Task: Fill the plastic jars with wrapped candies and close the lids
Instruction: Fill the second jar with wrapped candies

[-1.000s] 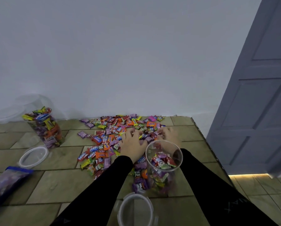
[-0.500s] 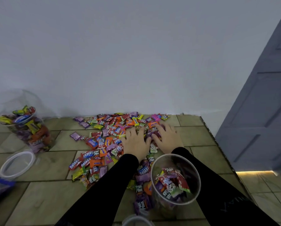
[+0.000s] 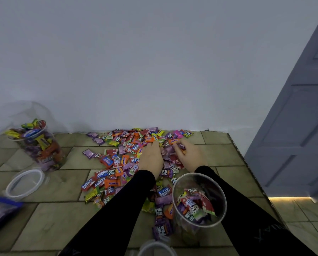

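The candy pile (image 3: 134, 157), a loose spread of glossy crinkled wrappers in purple, orange, red, blue and yellow, lies on the tiled top (image 3: 43, 226) and reaches back to the wall (image 3: 154, 61). Both hands are in the far half of the pile: the left hand (image 3: 151, 159) lies palm down on the wrappers with its fingers together and nearly straight, and the right hand (image 3: 188, 157), just right of it, has its fingers curled round purple wrappers. Near the pile's front right corner stands the open jar (image 3: 199, 202), clear round plastic, part filled, touching the nearest candies and set against the right sleeve. Well left of the pile a second jar (image 3: 40, 146) is heaped above its rim, lidless. Two clear lids show: one lid (image 3: 25, 182) in front of that jar, and a near lid (image 3: 155, 248) cut by the bottom of the frame. A bag (image 3: 1, 213) with a blue strip lies far left. Bare tile stays open left of the pile; right of it the top ends at a straight edge, beyond which are a lower floor and a grey panelled door (image 3: 298, 126).
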The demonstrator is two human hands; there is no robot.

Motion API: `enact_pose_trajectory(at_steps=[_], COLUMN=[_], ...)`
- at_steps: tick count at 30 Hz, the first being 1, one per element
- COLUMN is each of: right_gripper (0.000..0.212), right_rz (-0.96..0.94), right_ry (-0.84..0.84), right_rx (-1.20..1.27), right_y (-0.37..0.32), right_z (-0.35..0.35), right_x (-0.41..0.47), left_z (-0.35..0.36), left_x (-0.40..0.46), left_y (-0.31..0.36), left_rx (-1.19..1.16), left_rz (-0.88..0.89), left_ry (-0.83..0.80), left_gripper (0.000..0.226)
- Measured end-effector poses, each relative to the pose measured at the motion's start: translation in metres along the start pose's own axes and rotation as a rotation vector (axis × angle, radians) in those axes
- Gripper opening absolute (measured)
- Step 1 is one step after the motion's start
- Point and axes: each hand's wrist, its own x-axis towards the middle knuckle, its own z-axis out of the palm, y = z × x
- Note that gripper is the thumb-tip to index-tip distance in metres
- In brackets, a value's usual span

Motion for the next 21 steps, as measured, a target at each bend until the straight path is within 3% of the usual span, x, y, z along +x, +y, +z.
enact_pose_trajectory(at_steps=[8,18,21], right_gripper=[0.023,0.023,0.025], right_rz=[0.061,0.114,0.106], right_ry=[0.066,0.118,0.161], right_rx=[0.187,0.443,0.472], right_y=[-0.030,-0.050,-0.060], right_z=[-0.018,-0.043,-0.052], right_x=[0.000,-0.010,-0.015], left_z=[-0.016,-0.046,-0.053], left_x=[-0.011,-0.032,-0.040], left_y=[0.007,0.016,0.019], left_rx=[-0.110,-0.255,-0.330], left_rz=[0.008,0.000,-0.026], left_ry=[0.070,0.050,0.049], left_gripper=[0.011,0.025,0.016])
